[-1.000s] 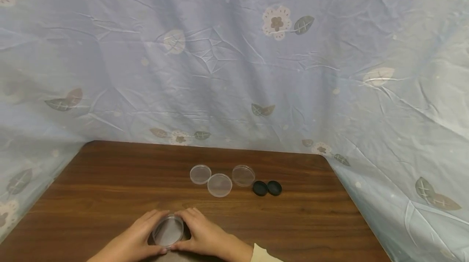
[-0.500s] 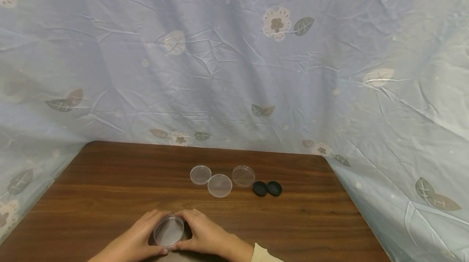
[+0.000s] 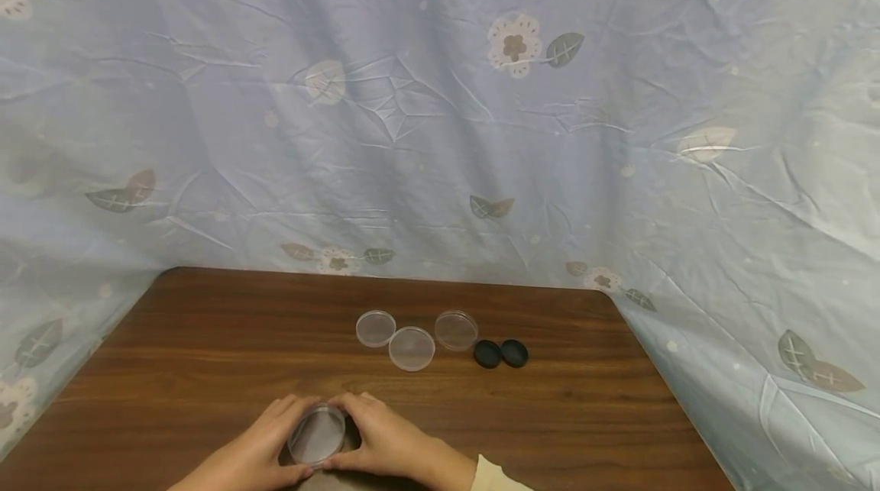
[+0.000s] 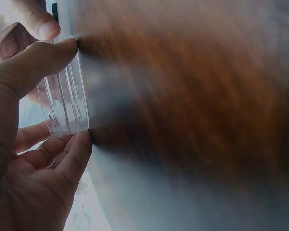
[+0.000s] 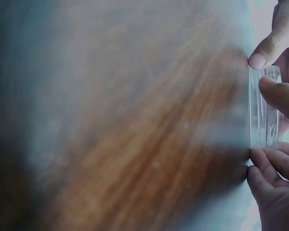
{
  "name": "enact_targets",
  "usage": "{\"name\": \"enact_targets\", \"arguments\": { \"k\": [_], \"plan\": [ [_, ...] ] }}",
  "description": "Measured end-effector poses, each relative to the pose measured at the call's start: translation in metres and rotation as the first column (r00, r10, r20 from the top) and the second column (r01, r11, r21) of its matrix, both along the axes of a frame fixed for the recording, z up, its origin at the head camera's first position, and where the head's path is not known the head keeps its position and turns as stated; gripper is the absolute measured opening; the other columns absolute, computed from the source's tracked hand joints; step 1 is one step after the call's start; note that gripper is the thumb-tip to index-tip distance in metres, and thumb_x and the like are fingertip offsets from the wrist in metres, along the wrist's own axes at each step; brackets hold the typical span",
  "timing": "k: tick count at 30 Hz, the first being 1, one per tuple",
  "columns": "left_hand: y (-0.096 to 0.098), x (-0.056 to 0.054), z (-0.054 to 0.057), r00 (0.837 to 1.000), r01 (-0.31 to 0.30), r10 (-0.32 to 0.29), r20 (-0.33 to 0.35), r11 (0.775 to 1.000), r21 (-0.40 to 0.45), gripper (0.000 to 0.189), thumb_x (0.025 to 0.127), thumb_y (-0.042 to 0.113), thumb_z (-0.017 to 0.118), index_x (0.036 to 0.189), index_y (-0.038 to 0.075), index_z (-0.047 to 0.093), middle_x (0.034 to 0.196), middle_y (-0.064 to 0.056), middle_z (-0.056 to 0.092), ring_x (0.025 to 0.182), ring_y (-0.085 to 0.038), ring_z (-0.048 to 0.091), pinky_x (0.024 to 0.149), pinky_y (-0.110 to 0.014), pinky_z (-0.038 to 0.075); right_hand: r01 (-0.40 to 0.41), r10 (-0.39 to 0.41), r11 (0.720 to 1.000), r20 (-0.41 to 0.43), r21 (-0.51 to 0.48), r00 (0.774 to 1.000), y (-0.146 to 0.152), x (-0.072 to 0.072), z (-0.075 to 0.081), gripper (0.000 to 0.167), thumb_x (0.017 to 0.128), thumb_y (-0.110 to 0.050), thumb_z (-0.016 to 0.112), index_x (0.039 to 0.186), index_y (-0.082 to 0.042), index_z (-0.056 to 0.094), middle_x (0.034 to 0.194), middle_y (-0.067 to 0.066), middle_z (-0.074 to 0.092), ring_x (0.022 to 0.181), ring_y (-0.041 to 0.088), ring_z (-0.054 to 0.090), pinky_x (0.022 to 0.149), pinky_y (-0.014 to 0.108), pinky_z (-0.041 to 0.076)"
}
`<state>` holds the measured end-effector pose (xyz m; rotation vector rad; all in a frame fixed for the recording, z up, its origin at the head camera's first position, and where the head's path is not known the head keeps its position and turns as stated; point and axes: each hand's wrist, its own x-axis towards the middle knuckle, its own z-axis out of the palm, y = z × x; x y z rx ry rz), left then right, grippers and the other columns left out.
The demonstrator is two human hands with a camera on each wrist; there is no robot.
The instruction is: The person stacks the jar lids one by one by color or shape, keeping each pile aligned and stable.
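Note:
Near the front of the table, a short stack of clear petri dishes (image 3: 318,436) stands between both hands. My left hand (image 3: 264,441) grips its left side, thumb at the near edge and fingers round the far side. Opposite, my right hand (image 3: 381,437) holds the right side in the same manner. In the left wrist view the stacked dishes (image 4: 65,103) show layered rims, with fingertips low by the tabletop. The right wrist view shows the clear walls (image 5: 265,110) pinched between thumbs and fingers of both hands.
Farther back on the brown wooden table (image 3: 227,338) lie a small clear dish (image 3: 376,328), a larger one (image 3: 412,348) and another clear dish (image 3: 456,331). Two black round pieces (image 3: 487,353) sit side by side to their right. A patterned curtain (image 3: 440,132) hangs round the table.

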<state>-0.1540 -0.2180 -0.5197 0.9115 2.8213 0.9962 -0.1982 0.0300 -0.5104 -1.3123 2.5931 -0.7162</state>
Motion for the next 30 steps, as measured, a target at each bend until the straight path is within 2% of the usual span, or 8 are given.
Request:
{"name": "enact_targets", "arguments": {
  "k": [8,14,16,23,26,30],
  "plan": [
    [-0.0005,0.0001,-0.0016,1.000,0.015,-0.015,-0.003,1.000,0.003,0.085,0.085,0.046,0.086,0.147,0.001,0.049,0.134,-0.005,0.060,0.110,-0.019,0.058,0.083,-0.025,0.055,-0.001,0.001,1.000,0.025,0.007,1.000,0.0007,0.0000,-0.0005,0.072,0.092,-0.048,0.079,0.148,-0.013,0.050,0.137,-0.005,0.066,0.117,-0.003,0.056,0.095,0.012,0.050],
    [-0.0012,0.0000,-0.0007,1.000,0.013,-0.013,0.001,1.000,0.003,0.086,0.085,0.048,0.085,0.147,0.002,0.049,0.136,-0.005,0.060,0.112,-0.018,0.058,0.085,-0.025,0.056,-0.018,0.018,1.000,-0.003,-0.001,1.000,0.0009,0.0003,0.0008,0.070,0.093,-0.045,0.079,0.148,-0.011,0.051,0.138,-0.003,0.066,0.118,0.000,0.057,0.095,0.011,0.050],
    [-0.0011,0.0001,-0.0003,1.000,0.020,-0.020,-0.008,1.000,0.004,0.085,0.085,0.047,0.085,0.147,0.002,0.049,0.136,-0.006,0.060,0.112,-0.021,0.059,0.085,-0.031,0.058,-0.024,0.023,1.000,-0.009,-0.002,1.000,0.0008,0.0001,0.0011,0.071,0.093,-0.045,0.078,0.149,-0.012,0.050,0.138,-0.003,0.066,0.118,0.000,0.057,0.095,0.011,0.049],
    [-0.0014,-0.0001,-0.0019,1.000,0.005,-0.006,-0.029,1.000,-0.020,0.090,0.083,0.048,0.086,0.147,-0.002,0.047,0.137,-0.009,0.061,0.114,-0.032,0.061,0.087,-0.038,0.060,-0.017,0.017,1.000,-0.011,0.014,1.000,0.0006,0.0000,-0.0014,0.075,0.094,-0.047,0.076,0.153,-0.011,0.046,0.141,-0.002,0.064,0.123,0.002,0.057,0.097,0.013,0.051],
    [-0.0011,-0.0002,-0.0031,0.999,0.004,-0.005,-0.033,1.000,-0.025,0.093,0.082,0.047,0.087,0.147,-0.006,0.046,0.137,-0.013,0.061,0.115,-0.038,0.061,0.087,-0.049,0.060,-0.011,0.011,1.000,-0.007,0.022,1.000,0.0007,0.0007,-0.0020,0.077,0.094,-0.048,0.076,0.154,-0.011,0.044,0.142,-0.002,0.064,0.124,0.003,0.057,0.097,0.014,0.051],
    [-0.0008,-0.0011,-0.0047,0.999,0.006,-0.007,-0.035,1.000,-0.020,0.095,0.082,0.045,0.088,0.147,-0.008,0.044,0.134,-0.014,0.060,0.112,-0.034,0.060,0.086,-0.047,0.060,-0.006,0.007,1.000,-0.013,0.029,1.000,0.0014,0.0016,-0.0011,0.080,0.093,-0.047,0.078,0.155,-0.010,0.043,0.143,-0.001,0.063,0.126,0.005,0.057,0.099,0.017,0.052]
  ]
}}
